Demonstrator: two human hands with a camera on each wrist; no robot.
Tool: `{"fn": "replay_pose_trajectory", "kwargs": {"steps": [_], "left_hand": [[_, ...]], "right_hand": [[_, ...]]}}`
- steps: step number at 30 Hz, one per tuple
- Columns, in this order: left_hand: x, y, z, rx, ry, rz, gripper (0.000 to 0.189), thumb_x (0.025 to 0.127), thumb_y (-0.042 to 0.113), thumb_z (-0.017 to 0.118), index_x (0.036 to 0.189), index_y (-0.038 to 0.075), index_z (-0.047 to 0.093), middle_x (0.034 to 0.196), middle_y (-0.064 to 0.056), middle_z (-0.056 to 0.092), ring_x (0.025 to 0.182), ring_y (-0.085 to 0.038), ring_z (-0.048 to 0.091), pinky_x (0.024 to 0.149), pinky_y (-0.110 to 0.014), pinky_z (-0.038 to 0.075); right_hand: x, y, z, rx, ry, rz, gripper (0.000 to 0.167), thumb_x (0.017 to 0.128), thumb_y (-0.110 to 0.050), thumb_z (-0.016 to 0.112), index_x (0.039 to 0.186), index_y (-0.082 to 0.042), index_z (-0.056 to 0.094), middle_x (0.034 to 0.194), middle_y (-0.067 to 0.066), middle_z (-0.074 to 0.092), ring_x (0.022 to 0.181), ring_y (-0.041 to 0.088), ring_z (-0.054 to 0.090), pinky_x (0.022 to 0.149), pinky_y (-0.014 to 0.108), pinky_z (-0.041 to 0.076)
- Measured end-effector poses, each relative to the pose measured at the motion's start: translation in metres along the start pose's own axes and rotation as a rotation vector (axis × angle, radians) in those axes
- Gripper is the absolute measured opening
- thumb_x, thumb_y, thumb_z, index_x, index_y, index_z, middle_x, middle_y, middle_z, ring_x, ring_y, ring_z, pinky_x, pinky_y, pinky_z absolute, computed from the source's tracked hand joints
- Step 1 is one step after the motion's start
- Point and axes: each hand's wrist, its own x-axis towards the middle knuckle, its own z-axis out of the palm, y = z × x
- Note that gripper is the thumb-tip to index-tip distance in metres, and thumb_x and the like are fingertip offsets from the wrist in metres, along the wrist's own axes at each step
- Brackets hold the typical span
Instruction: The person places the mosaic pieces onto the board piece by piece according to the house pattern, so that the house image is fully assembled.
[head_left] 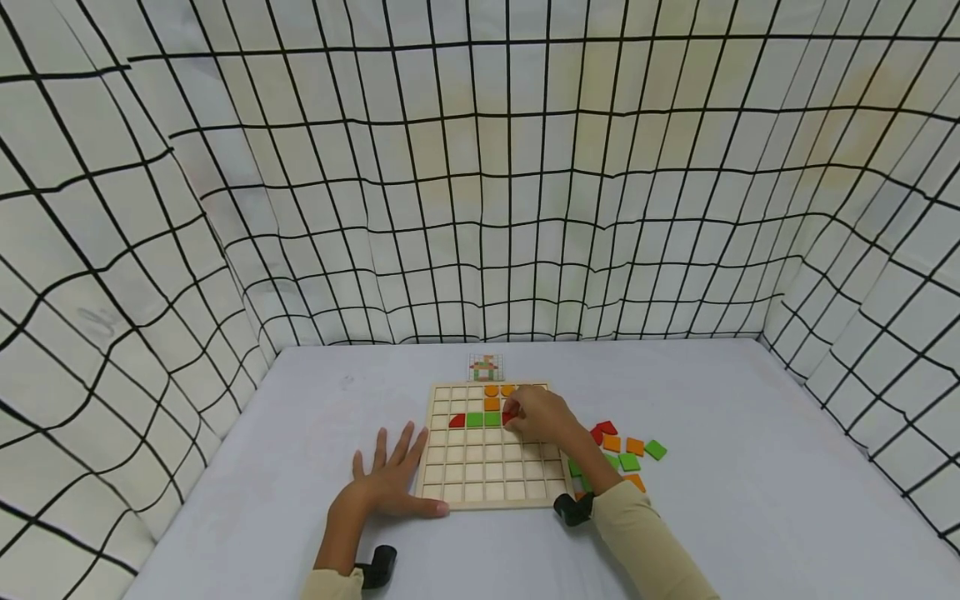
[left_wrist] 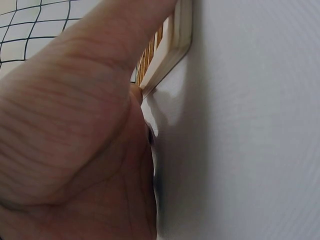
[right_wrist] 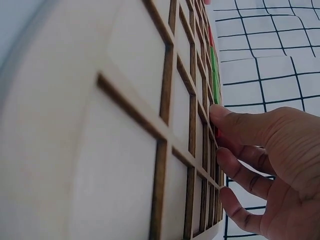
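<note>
Red piece [head_left: 507, 417], square-celled wooden board [head_left: 495, 472]

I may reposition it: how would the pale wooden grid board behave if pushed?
The pale wooden grid board would probably stay stiff, given its thick, straight edge. It seems apt to slide rather than tip, lying flat and low on the white tabletop. Its green square tiles would likely travel along, since raised dividers frame the cells.

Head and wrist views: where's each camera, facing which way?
Head: worn there, facing forward and down at the board; left hand, right hand and forearms show.
Left wrist: worn there, facing the board's edge; left hand shows.
Right wrist: worn there, facing across the board; right hand shows.
Head and right wrist share the green tiles.
</note>
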Motion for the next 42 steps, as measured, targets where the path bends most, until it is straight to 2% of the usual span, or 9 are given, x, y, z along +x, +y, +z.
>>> {"fn": "replay_pose_trajectory", "kwargs": {"steps": [13, 20, 26, 31, 42], "left_hand": [[0.002, -0.002, 0.002, 0.0, 0.004, -0.011, 0.127, 0.063, 0.071, 0.077, 0.158, 0.016, 0.014, 0.166, -0.012, -0.001, 0.148, -0.047, -0.014, 0.108, -0.075, -0.007], [0.004, -0.003, 0.004, 0.007, 0.004, -0.023, 0.127, 0.062, 0.072, 0.077, 0.158, 0.016, 0.015, 0.166, -0.012, -0.001, 0.148, -0.047, -0.015, 0.109, -0.075, -0.007], [0.004, -0.003, 0.004, 0.011, 0.003, -0.027, 0.128, 0.062, 0.073, 0.076, 0.158, 0.016, 0.014, 0.166, -0.012, -0.001, 0.148, -0.047, -0.016, 0.109, -0.075, -0.008], [0.003, 0.0, 0.003, 0.015, 0.0, -0.024, 0.127, 0.062, 0.072, 0.076, 0.158, 0.016, 0.014, 0.166, -0.012, -0.001, 0.148, -0.048, -0.014, 0.108, -0.075, -0.007], [0.003, 0.001, 0.003, 0.001, 0.006, -0.014, 0.128, 0.062, 0.07, 0.078, 0.158, 0.015, 0.014, 0.166, -0.014, -0.002, 0.147, -0.048, -0.016, 0.108, -0.075, -0.008]], "right_hand": [[-0.002, -0.002, -0.001, 0.02, 0.004, -0.003, 0.016, 0.086, -0.025, 0.076, 0.097, -0.015, 0.071, 0.087, -0.005, 0.066, 0.075, 0.009, 0.057, 0.069, 0.029, 0.051], [-0.005, -0.001, -0.002, -0.003, 0.034, -0.013, 0.018, 0.087, -0.025, 0.075, 0.101, -0.014, 0.072, 0.094, -0.003, 0.068, 0.079, 0.009, 0.06, 0.071, 0.028, 0.053], [-0.008, 0.0, -0.01, -0.002, 0.058, 0.011, 0.019, 0.087, -0.024, 0.075, 0.101, -0.012, 0.072, 0.098, -0.001, 0.068, 0.083, 0.011, 0.062, 0.074, 0.029, 0.054], [-0.016, 0.006, -0.018, 0.004, 0.071, 0.032, 0.019, 0.087, -0.025, 0.075, 0.102, -0.012, 0.072, 0.097, -0.002, 0.066, 0.083, 0.011, 0.061, 0.072, 0.028, 0.053], [-0.038, 0.035, -0.044, 0.024, 0.119, -0.011, 0.018, 0.089, -0.021, 0.073, 0.102, -0.008, 0.071, 0.095, -0.001, 0.066, 0.085, 0.013, 0.062, 0.069, 0.027, 0.052]]}}
